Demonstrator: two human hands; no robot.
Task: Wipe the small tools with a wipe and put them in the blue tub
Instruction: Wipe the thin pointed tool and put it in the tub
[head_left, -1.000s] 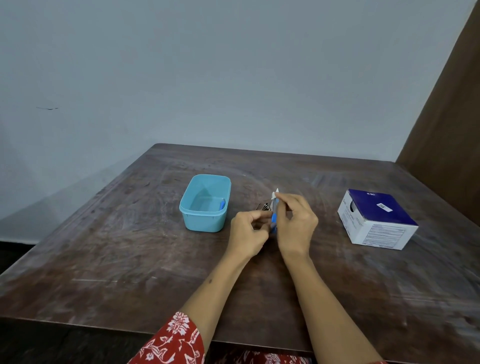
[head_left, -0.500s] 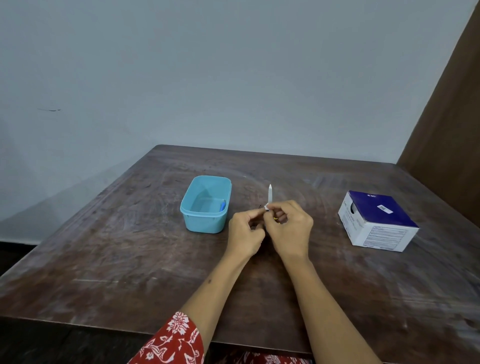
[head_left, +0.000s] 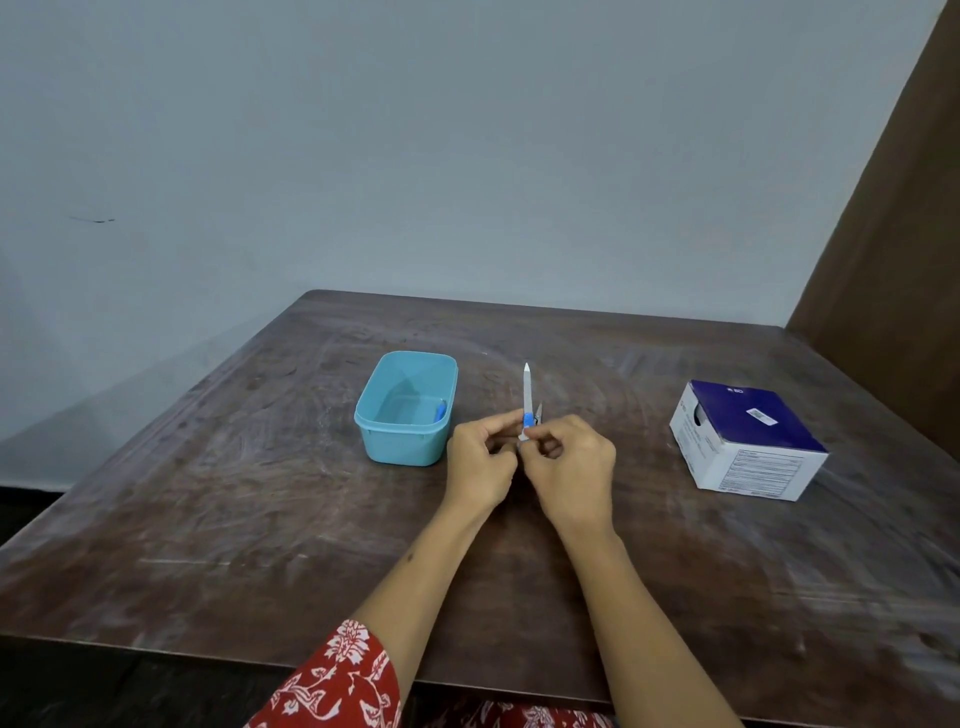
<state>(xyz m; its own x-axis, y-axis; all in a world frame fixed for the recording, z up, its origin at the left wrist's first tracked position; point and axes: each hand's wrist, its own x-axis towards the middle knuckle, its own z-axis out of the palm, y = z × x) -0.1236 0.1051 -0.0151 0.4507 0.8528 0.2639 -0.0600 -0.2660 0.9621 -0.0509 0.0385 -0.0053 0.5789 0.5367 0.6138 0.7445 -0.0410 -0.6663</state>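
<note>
**Mia:** What was different from a moment before?

**Sam:** The thin white tool (head_left: 527, 391) stuck up much more. A second earlier only a short bit peeked over the fingers, and a blue part showed lower down. This time the long white part stood tall, with its blue end (head_left: 528, 419) just above the fingers.

**Mia:** Who held it?

**Sam:** Both hands did. The left hand (head_left: 480, 457) and the right hand (head_left: 569, 467) were pressed close together, with fingers curled and pinching the bottom of the tool. A bit of white showed between the fingertips. I think that was the wipe, but it was too small to be sure.

**Mia:** Where was the tool, then?

**Sam:** Up in the hands, above the surface (head_left: 260, 493), just right of the blue tub (head_left: 405, 441). It was not in the tub yet.

**Mia:** Was anything in the tub?

**Sam:** One small blue thing (head_left: 440, 411) lay by its right wall. So I guess one tool was done already.

**Mia:** And the box?

**Sam:** The white and blue box (head_left: 748, 441) sat far off to the right. Nobody touched it.

**Mia:** What did the change mean?

**Sam:** I think the fingers had slid down the tool, rubbing it clean. It looked nearly ready for the tub.
</note>
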